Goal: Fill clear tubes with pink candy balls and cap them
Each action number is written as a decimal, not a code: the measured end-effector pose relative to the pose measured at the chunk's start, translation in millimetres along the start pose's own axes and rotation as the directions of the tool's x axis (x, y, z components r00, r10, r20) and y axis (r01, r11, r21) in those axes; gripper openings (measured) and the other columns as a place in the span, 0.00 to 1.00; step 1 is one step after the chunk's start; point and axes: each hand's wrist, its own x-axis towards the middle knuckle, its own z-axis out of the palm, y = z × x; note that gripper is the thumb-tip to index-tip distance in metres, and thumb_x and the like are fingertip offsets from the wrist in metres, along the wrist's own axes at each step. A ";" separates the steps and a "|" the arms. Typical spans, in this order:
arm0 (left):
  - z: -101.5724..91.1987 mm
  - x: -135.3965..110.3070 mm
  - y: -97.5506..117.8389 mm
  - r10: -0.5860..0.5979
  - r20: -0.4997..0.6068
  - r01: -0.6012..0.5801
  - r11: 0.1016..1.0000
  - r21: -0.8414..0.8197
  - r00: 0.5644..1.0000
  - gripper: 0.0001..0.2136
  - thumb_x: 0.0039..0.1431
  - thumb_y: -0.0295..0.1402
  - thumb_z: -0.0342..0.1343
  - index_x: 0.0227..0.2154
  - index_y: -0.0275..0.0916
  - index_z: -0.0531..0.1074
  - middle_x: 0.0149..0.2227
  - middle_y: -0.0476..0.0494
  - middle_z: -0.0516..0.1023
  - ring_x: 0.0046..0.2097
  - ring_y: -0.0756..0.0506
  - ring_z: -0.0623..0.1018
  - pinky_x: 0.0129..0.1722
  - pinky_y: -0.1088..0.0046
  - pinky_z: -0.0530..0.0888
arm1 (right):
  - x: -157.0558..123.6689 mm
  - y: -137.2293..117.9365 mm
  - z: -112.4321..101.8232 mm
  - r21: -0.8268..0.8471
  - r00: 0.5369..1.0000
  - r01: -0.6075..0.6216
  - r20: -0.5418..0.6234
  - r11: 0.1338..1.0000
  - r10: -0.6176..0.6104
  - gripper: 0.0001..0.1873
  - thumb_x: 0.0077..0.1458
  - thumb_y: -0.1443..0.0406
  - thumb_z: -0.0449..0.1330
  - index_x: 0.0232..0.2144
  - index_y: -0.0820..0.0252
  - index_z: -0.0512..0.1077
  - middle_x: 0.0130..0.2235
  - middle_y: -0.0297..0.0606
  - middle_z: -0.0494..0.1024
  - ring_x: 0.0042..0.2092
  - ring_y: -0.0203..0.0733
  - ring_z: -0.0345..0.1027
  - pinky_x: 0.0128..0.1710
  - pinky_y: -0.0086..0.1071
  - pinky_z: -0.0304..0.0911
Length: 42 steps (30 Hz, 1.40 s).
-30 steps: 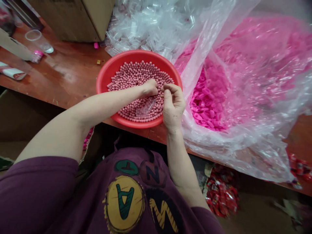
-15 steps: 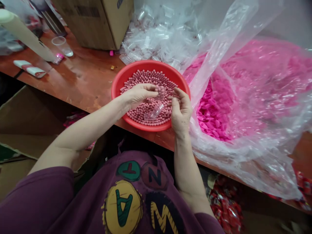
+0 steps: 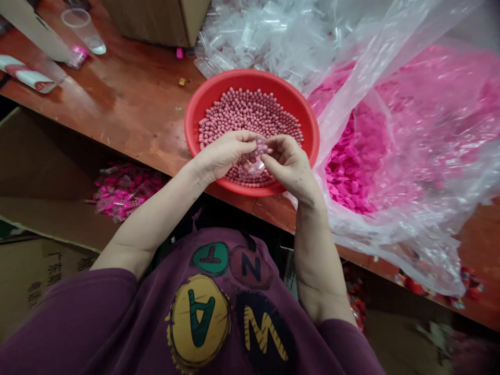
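Observation:
A red plastic basin point(image 3: 250, 78) stands on the wooden table point(image 3: 128, 109), filled with small pink beads point(image 3: 250, 112). Over its near half, my left hand point(image 3: 226, 154) and my right hand point(image 3: 289, 166) meet with their fingers curled inward. A small clear plastic tube point(image 3: 253, 166) sits between them, pinched by the fingers of both hands. Those fingers hide most of it, and I cannot tell whether any beads are inside.
A bulging plastic bag of magenta plastic pieces point(image 3: 353, 156) lies to the right of the basin. Loose clear tubes point(image 3: 269, 31) are heaped behind it beside a cardboard box point(image 3: 156, 15). A plastic cup point(image 3: 83, 30) stands at the far left.
My hands have closed in together around the tube, and the right hand has moved left. The view has shifted, bringing pink packets below the table's edge into sight.

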 end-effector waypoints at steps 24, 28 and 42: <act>2.0 4.0 -26.5 0.103 -0.169 -0.126 0.983 -0.131 0.980 0.12 0.71 0.48 0.69 0.38 0.45 0.80 0.35 0.45 0.84 0.45 0.41 0.86 0.37 0.70 0.83 | -83.2 104.2 -149.1 -0.581 0.815 -0.541 -0.541 0.609 0.208 0.11 0.63 0.63 0.61 0.44 0.57 0.81 0.48 0.51 0.85 0.53 0.60 0.79 0.67 0.65 0.72; 5.8 4.1 -27.3 0.058 -0.186 -0.084 0.987 -0.140 0.981 0.13 0.71 0.49 0.69 0.41 0.45 0.81 0.35 0.44 0.84 0.44 0.43 0.86 0.38 0.70 0.83 | -86.4 115.4 -144.3 -0.685 0.846 -0.528 -0.478 0.502 0.237 0.09 0.63 0.66 0.63 0.44 0.59 0.82 0.52 0.54 0.82 0.54 0.61 0.77 0.66 0.66 0.72; 9.1 -3.9 -28.1 0.186 -0.152 -0.201 0.976 -0.085 0.971 0.04 0.66 0.35 0.70 0.39 0.46 0.80 0.40 0.46 0.86 0.42 0.44 0.83 0.36 0.71 0.79 | -106.8 94.8 -146.1 -0.474 0.739 -0.532 -0.664 0.702 0.112 0.13 0.67 0.64 0.60 0.50 0.58 0.79 0.47 0.45 0.86 0.46 0.50 0.79 0.55 0.49 0.78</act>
